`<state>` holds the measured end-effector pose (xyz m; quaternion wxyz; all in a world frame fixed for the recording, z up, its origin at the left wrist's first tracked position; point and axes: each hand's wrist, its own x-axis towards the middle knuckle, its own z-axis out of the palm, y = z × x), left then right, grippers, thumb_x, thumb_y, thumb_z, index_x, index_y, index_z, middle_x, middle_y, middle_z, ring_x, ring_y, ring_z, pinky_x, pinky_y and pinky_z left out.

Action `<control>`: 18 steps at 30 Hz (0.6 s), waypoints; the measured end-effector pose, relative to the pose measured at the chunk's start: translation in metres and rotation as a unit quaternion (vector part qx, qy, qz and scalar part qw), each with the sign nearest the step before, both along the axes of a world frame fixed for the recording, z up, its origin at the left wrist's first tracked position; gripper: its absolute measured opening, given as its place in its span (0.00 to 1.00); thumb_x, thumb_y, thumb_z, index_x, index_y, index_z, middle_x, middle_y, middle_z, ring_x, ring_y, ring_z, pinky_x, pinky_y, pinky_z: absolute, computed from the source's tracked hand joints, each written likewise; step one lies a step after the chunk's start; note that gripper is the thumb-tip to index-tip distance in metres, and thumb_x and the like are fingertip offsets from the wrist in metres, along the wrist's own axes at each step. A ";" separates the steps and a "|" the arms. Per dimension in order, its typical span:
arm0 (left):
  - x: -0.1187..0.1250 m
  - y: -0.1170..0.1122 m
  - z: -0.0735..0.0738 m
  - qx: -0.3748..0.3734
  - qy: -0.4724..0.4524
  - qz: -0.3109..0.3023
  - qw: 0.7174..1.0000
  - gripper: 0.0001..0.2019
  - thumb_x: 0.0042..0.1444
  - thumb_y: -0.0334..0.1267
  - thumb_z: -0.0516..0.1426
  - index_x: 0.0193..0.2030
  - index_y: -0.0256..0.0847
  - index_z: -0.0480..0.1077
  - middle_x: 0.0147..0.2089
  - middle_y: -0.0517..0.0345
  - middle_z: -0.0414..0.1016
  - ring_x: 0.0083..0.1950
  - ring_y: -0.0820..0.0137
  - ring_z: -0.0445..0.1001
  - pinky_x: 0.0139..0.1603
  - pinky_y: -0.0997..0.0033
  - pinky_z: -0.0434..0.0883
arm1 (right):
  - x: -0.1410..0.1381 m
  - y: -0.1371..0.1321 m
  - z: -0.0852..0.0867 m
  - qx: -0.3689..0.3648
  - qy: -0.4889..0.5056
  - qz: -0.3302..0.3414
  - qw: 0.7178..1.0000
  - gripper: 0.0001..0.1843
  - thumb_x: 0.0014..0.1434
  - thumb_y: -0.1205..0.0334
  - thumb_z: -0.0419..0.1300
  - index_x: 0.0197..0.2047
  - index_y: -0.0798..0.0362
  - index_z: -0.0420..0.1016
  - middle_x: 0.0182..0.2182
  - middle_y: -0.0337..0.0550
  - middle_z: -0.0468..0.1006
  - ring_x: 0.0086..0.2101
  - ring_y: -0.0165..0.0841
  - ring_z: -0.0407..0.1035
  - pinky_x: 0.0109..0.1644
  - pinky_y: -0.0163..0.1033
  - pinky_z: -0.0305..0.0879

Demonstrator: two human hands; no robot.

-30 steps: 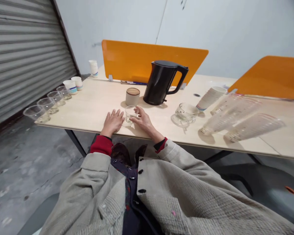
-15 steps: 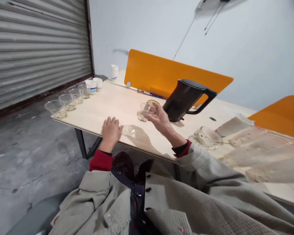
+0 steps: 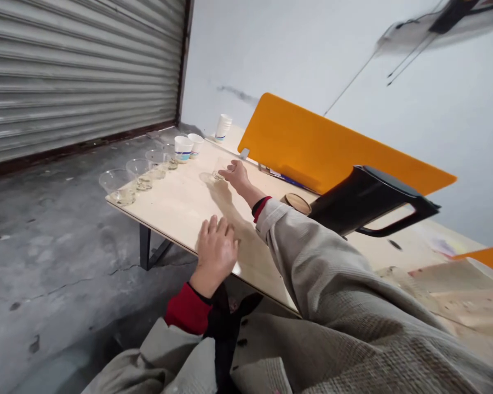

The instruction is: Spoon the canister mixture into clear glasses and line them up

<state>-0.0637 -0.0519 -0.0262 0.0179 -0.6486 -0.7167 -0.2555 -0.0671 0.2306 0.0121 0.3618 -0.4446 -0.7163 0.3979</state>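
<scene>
One clear cup (image 3: 219, 165) is grasped by the fingers of our right hand (image 3: 239, 176), toward the rear of the bench (image 3: 178, 198); we cannot tell whether its base touches the surface. Our left hand (image 3: 217, 253) is near the front edge, fingers extended and released. To the left, we see a row of clear cups (image 3: 124, 196) and two paper cups (image 3: 183, 149); to the right, a black kettle (image 3: 351, 202).
</scene>
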 end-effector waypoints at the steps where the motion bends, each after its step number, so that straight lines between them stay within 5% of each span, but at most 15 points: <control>1: 0.000 0.000 0.000 -0.001 -0.003 -0.001 1.000 0.22 0.72 0.42 0.54 0.67 0.41 0.77 0.74 0.43 0.75 0.80 0.44 0.66 0.80 0.37 0.64 | -0.008 0.007 -0.003 -0.004 -0.001 -0.003 1.000 0.48 0.56 0.52 0.75 0.73 0.55 0.59 0.68 0.64 0.73 0.58 0.42 0.77 0.63 0.54 0.77; 8: 0.000 0.001 -0.006 0.003 -0.006 -0.014 1.000 0.21 0.72 0.43 0.55 0.67 0.43 0.78 0.75 0.43 0.74 0.79 0.43 0.67 0.78 0.35 0.66 | -0.051 0.044 -0.016 0.008 -0.030 0.006 0.999 0.48 0.60 0.58 0.71 0.78 0.54 0.57 0.69 0.64 0.72 0.60 0.43 0.77 0.63 0.53 0.78; 18: 0.003 -0.002 -0.008 0.027 -0.026 -0.007 0.999 0.21 0.72 0.43 0.57 0.66 0.40 0.76 0.73 0.38 0.75 0.78 0.42 0.68 0.76 0.32 0.68 | -0.081 0.060 -0.011 0.011 -0.050 0.018 0.999 0.54 0.60 0.61 0.68 0.83 0.58 0.51 0.70 0.64 0.73 0.62 0.46 0.76 0.64 0.54 0.77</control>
